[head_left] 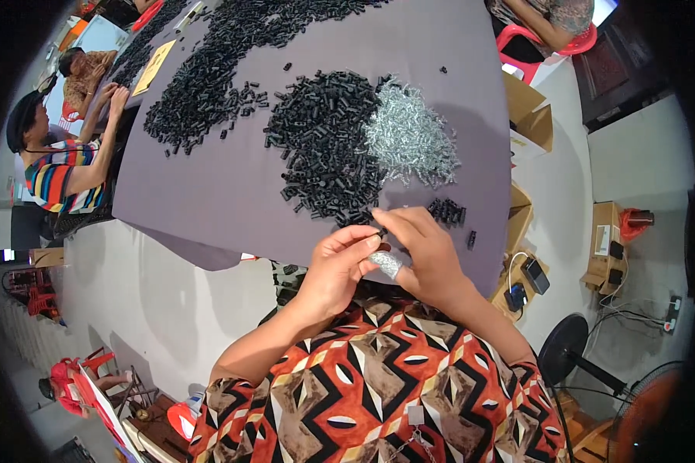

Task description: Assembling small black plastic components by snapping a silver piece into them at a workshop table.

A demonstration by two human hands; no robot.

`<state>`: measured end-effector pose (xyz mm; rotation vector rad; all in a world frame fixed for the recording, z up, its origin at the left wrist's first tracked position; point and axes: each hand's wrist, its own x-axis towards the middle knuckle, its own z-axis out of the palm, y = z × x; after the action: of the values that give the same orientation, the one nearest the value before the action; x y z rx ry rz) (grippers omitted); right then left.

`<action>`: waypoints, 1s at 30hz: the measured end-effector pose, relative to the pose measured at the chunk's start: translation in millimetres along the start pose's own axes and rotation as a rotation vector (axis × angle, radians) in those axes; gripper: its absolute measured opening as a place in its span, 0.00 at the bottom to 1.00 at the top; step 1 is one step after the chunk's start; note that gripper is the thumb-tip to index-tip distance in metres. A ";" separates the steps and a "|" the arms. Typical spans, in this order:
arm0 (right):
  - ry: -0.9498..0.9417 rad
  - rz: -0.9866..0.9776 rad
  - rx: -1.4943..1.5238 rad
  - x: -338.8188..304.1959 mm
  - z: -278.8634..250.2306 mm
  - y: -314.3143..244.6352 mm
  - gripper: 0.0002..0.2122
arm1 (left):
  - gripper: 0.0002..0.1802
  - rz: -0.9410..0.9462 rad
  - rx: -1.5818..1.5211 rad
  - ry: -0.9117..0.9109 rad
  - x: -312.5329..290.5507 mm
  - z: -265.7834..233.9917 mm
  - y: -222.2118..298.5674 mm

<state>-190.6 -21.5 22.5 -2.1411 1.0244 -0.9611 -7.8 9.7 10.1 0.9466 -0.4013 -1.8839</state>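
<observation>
My left hand [330,272] is closed in a pinch on a small black cylindrical piece [382,231], at the near edge of the table. Against it comes my right hand [432,258], its fingers bent round the same piece and its thumb wrapped in silver tape [386,264]. How the right fingertips grip is partly hidden. Just beyond the hands lies a large heap of short black tubes [328,147]. Touching that heap on its right is a pile of small shiny silver spring-like pieces [411,135]. Several black pieces [446,211] lie grouped beside my right hand.
A grey cloth covers the table [232,189]. More black tubes [201,92] spread across its far left, near a yellow card [154,67]. A person in a striped shirt [69,174] works at the left edge. Cardboard boxes [529,116] and a black fan [567,347] stand right.
</observation>
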 end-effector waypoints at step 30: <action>-0.174 -0.223 -0.050 7.7 -17.7 10.4 0.10 | 0.12 -0.405 -0.045 -0.237 8.8 -20.5 4.9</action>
<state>-205.5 -36.6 27.8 -2.3712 0.7447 -0.8378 8.5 2.1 -3.9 0.8203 -0.3212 -2.3770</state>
